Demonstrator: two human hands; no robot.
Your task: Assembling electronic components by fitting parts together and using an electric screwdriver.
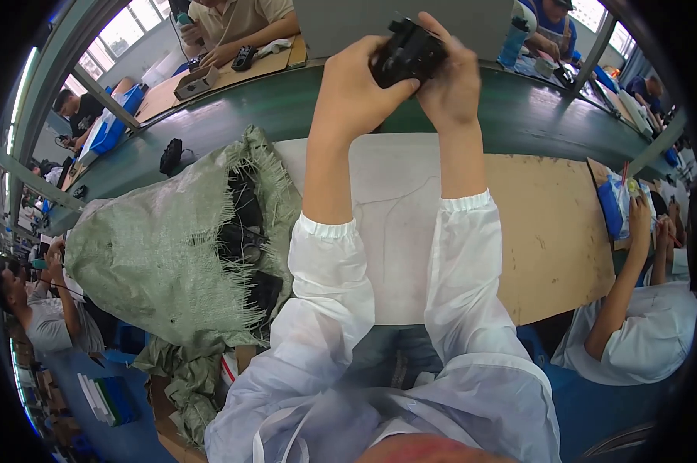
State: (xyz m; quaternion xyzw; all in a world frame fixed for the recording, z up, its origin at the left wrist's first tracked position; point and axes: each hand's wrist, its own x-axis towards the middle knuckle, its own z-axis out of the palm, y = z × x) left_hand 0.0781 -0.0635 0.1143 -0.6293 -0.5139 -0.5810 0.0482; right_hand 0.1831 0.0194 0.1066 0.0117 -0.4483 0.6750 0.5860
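Both my arms, in white elasticated sleeves, reach to the far side of the bench. Between my hands is a black, boxy plastic device (407, 55) with small raised parts on top; its exact kind I cannot make out. My left hand (355, 89) grips its left side, with the thumb along the lower edge. My right hand (454, 83), slightly blurred, is wrapped around its right side with a finger raised over the top. To the left, a green woven sack (152, 243) lies on its side, its frayed mouth showing several similar black items (243, 231).
Beneath my arms lies a white sheet (395, 231), with brown cardboard (557, 231) to its right. Another black device (171, 157) rests on the green bench (279, 100). A grey panel (472, 27) stands beyond my hands. Co-workers sit across and on both sides.
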